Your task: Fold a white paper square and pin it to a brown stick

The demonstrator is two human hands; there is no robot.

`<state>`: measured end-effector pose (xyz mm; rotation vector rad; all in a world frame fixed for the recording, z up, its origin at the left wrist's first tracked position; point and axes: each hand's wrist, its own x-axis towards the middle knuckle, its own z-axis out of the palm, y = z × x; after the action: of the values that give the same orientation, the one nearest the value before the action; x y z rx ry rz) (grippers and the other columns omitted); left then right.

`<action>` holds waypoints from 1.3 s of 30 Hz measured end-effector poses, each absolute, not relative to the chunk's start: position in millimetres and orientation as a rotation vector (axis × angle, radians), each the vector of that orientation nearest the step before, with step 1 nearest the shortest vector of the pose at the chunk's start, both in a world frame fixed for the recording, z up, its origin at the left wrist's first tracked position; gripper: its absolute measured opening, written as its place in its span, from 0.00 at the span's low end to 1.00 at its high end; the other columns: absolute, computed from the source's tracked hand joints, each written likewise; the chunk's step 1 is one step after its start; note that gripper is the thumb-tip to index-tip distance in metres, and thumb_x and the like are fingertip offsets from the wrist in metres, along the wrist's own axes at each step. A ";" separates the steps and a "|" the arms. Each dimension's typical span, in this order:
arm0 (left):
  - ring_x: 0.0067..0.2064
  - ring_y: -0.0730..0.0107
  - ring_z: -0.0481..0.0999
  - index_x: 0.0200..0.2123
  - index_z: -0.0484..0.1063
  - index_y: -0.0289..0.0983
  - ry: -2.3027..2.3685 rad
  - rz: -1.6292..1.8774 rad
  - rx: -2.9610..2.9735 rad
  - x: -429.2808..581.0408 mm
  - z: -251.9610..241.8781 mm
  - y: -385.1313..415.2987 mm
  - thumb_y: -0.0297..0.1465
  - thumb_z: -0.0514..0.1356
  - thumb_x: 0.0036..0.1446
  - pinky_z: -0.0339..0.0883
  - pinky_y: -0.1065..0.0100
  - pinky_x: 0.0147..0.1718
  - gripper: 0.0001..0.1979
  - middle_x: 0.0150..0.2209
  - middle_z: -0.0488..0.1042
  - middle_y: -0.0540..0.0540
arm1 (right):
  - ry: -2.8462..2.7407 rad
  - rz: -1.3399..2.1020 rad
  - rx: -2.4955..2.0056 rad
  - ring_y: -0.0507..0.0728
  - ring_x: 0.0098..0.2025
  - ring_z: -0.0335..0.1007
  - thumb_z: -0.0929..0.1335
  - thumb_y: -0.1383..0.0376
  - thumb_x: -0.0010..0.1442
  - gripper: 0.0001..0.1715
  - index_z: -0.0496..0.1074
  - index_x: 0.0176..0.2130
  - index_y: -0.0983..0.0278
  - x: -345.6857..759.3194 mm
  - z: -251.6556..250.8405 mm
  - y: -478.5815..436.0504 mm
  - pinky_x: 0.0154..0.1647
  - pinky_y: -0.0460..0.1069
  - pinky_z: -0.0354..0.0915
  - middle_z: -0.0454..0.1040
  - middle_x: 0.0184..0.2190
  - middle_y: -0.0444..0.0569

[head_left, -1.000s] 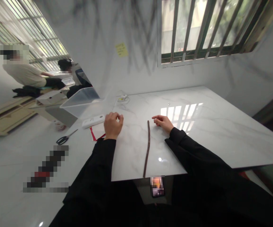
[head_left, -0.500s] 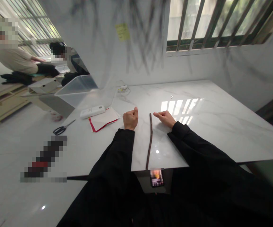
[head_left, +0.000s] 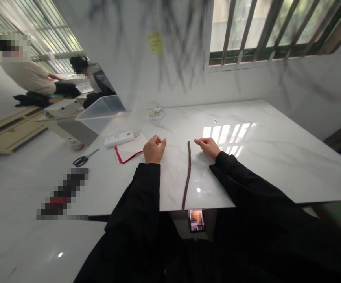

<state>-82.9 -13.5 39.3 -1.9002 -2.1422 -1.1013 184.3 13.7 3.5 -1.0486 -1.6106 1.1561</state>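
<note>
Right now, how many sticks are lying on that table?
1. The thin brown stick lies on the marble table between the left hand and the right hand; neither holds it. Nothing seems to hide another.

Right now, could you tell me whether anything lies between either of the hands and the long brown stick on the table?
Nothing visible does. The brown stick lies on the bare marble table between the left hand and the right hand, apart from both. The red-edged paper sits on the left hand's outer side, away from the stick.
</note>
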 end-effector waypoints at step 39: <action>0.54 0.40 0.78 0.76 0.43 0.38 -2.235 0.196 -1.974 -201.5 70.7 1.4 0.25 0.54 0.59 0.69 0.50 0.51 0.43 0.54 0.76 0.28 | -1.559 1.172 -0.969 0.49 0.21 0.45 0.71 0.44 0.58 0.32 0.55 0.20 0.59 182.3 -0.6 21.9 0.25 0.49 0.45 0.51 0.15 0.37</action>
<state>-201.5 1.4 70.7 -1.9736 -2.2346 0.1958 182.3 21.9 -0.6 -0.9687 -1.5587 1.1719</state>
